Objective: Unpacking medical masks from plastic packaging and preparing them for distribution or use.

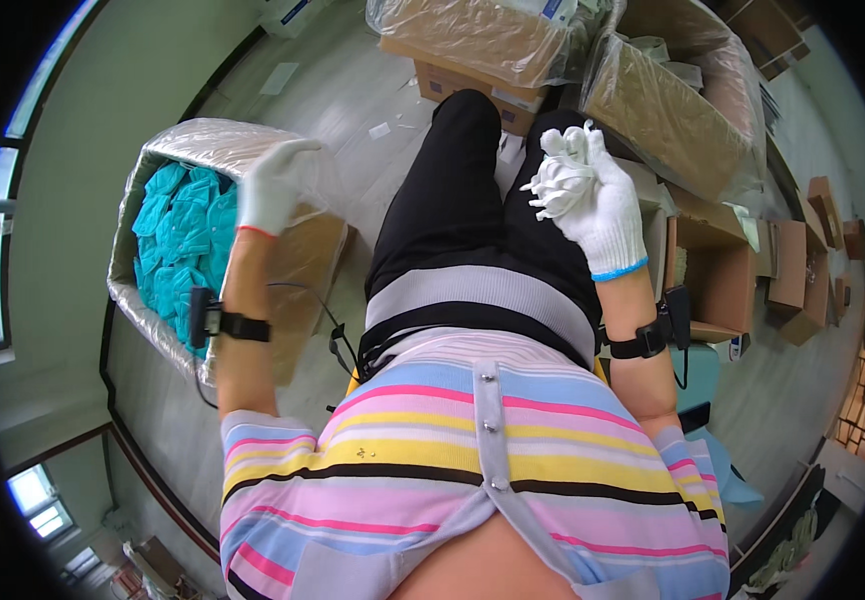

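A person in a striped top (573,480) sits between plastic-lined cartons, the gloved right hand (611,205) grasping a white bunch (561,178).

The nearer carton (298,285), at the person's left, is filled with crumpled teal pieces (181,225); another lined carton (658,125) stands ahead to the right, beyond the knees in black trousers (433,200). The right hand, in a white knit glove with a blue cuff edge, holds the bunch above the right thigh, its thin, finger-like ends poking out leftward. The left hand (278,190), white-gloved with an orange-red cuff edge, hovers by the left carton's inner rim, too blurred to tell whether it grips anything.
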Demonstrator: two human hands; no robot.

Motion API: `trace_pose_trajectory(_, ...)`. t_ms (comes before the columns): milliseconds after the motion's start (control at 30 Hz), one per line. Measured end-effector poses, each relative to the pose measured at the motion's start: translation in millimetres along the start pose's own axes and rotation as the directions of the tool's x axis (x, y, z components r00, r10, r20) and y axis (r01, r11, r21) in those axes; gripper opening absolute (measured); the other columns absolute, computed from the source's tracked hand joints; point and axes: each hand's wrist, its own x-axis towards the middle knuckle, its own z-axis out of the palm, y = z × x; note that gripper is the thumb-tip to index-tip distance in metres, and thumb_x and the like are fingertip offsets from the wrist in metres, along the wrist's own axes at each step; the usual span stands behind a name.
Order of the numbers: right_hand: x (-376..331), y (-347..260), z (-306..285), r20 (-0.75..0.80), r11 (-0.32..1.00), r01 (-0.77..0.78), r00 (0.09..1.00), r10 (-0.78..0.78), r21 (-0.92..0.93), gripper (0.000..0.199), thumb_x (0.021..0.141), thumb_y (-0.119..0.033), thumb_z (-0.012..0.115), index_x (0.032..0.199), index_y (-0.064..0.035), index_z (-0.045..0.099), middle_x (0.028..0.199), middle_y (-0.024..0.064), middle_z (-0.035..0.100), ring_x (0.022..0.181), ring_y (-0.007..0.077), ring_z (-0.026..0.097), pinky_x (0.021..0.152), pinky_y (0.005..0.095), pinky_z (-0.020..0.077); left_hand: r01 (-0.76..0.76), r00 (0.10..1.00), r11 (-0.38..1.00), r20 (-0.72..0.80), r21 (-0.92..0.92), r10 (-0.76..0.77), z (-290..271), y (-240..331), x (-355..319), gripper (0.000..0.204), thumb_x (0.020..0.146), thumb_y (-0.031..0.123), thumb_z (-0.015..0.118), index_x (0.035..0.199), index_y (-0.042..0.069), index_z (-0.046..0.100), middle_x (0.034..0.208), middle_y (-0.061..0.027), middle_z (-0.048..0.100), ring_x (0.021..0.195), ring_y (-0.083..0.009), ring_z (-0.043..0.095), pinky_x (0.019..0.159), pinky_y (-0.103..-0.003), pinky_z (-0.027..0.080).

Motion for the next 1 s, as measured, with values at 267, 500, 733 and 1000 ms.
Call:
trace_pose_trajectory(267, -5.9, -6.1, 1.0, -0.015, 0.986, -0.056, 0.998, 0.059, 0.157, 0.028, 0.1, -0.034, 0.052, 0.104, -0.0082, 0.064, 0.109, 0.0138, 0.064, 0.085, 0.024, 0.063, 0.066, 0.0379, 0.0557, -0.163, 0.921, 0.881, 0.252, -0.445, 0.298, 109.0, 175.3, 0.4, 0.036, 0.076, 0.009, 0.078, 0.109, 0.001, 0.065, 0.1, -0.0109, 0.067, 0.092, -0.0176, 0.064, 0.085, -0.029, 0.051)
trace_pose_trajectory(500, -4.2, -0.1, 3.0, -0.176, 0.984, 0.055, 0.984, -0.025, 0.167, 0.031, 0.102, -0.032, 0.049, 0.097, -0.0031, 0.059, 0.1, 0.0163, 0.064, 0.082, 0.0261, 0.062, 0.076, 0.0389, 0.0551, -0.106, 0.962, 0.943, 0.207, -0.315, 0.177, 144.4, 193.5, -6.3, 0.021, 0.083, 0.015, 0.073, 0.094, 0.001, 0.06, 0.081, -0.0132, 0.061, 0.072, -0.0257, 0.062, 0.067, -0.034, 0.051)
trace_pose_trajectory(733, -7.1, -4.4, -2.1, -0.218, 0.993, 0.101, 0.97, -0.111, -0.056, 0.031, 0.104, -0.03, 0.045, 0.101, -0.0026, 0.059, 0.09, 0.0151, 0.065, 0.071, 0.0231, 0.06, 0.066, 0.0349, 0.0524, -0.322, 0.893, 0.932, 0.273, -0.167, 0.357, 148.7, 180.8, -10.2, 0.011, 0.09, 0.013, 0.062, 0.092, 0.003, 0.059, 0.077, -0.0137, 0.059, 0.072, -0.0333, 0.06, 0.064, -0.038, 0.048)
trace_pose_trajectory(1000, -19.0, -17.6, -0.3, 0.081, 0.96, 0.069, 0.996, -0.049, -0.273, 0.03, 0.102, -0.028, 0.05, 0.109, -0.0018, 0.063, 0.067, -0.0021, 0.05, 0.052, 0.0057, 0.042, 0.044, 0.0211, 0.035, 0.547, 0.759, 0.403, 0.638, -0.734, 0.131, 129.3, 182.9, -13.8, 0.037, 0.104, 0.031, 0.047, 0.081, 0.005, 0.058, 0.064, 0.008, 0.037, 0.056, -0.0031, 0.029, 0.048, -0.021, 0.024)
